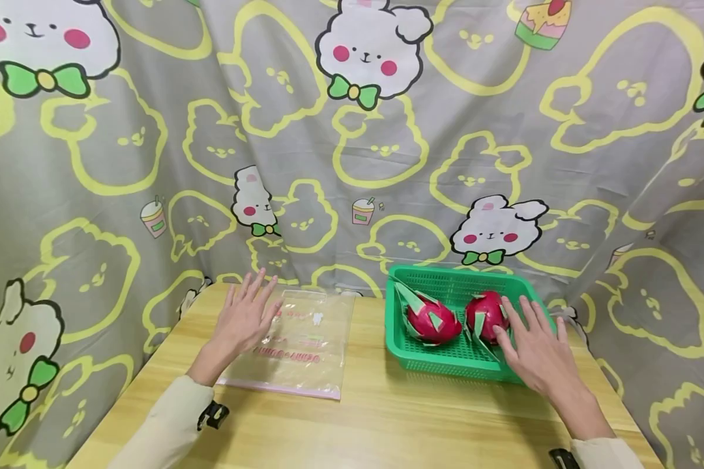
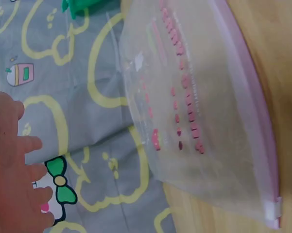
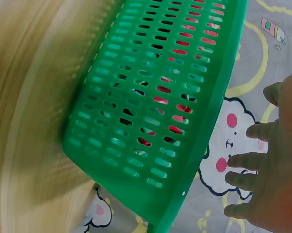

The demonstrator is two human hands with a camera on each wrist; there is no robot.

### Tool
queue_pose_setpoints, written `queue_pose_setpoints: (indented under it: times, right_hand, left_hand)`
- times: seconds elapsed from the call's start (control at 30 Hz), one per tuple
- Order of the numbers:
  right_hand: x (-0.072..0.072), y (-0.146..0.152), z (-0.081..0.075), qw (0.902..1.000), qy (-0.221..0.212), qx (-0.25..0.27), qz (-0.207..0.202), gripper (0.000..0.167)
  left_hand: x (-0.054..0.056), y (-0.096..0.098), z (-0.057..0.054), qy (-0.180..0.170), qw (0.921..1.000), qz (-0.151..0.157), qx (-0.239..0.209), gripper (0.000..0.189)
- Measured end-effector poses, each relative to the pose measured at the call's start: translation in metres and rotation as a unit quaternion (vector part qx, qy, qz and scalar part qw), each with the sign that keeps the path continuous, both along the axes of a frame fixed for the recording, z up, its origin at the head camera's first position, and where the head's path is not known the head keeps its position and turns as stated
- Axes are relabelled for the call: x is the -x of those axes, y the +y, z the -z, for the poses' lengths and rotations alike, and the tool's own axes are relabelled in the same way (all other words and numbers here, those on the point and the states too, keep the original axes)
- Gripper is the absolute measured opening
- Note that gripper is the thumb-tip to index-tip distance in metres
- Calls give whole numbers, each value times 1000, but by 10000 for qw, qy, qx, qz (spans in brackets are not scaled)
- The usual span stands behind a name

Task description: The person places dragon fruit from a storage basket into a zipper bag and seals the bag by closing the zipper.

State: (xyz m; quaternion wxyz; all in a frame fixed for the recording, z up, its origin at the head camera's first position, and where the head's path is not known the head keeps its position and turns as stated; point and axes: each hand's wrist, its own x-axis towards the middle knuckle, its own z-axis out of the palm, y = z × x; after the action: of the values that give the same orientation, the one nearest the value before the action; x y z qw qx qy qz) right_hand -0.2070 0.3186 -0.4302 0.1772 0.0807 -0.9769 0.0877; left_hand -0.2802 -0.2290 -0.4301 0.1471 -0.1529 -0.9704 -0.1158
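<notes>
Two red dragon fruits, one on the left [image 1: 433, 322] and one on the right [image 1: 485, 315], lie in a green perforated plastic basket [image 1: 446, 366]. Over the basket's right side my right hand [image 1: 536, 352] is held with fingers spread, holding nothing; it partly covers the right fruit. A clear plastic zip bag [image 2: 218, 111] with pink printing and a pink slider edge lies flat on the table's left part. My left hand [image 1: 243, 322] hovers above the bag's left side, fingers straight and nothing in them. In the right wrist view, the fruits show only through the basket's slots.
The wooden table [image 1: 352, 430] carries the bag and the basket. A grey curtain [image 1: 305, 156] with yellow outlines and white cartoon rabbits hangs behind the table and along both sides. A black strap mount [image 1: 213, 415] sits at the left sleeve.
</notes>
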Motion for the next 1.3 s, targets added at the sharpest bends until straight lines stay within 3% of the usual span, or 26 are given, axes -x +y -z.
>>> queue_pose_setpoints:
  times: [0.33, 0.53, 0.8, 1.03, 1.13, 1.3]
  right_hand:
    - [-9, -14, 12, 9988, 274, 340, -211, 58]
    - [-11, -31, 19, 9946, 577, 790, -340, 49]
    - [-14, -50, 25, 9913, 715, 1017, -439, 44]
    - [-13, -66, 33, 9909, 796, 952, -518, 38]
    - [-13, -72, 38, 9923, 748, 860, -484, 35]
    - [-17, -82, 51, 9956, 547, 650, -401, 29]
  left_hand:
    - [-14, 1, 22, -29, 9998, 1, -190, 57]
    - [-20, 9, 30, -27, 9991, 26, -422, 54]
    - [-33, 19, 42, -184, 9977, 160, -633, 53]
    - [-43, 25, 57, -836, 9925, 247, -851, 54]
    - [-46, 28, 65, -1076, 9899, 425, -824, 53]
    - [-56, 30, 69, -1533, 9823, 660, -852, 52]
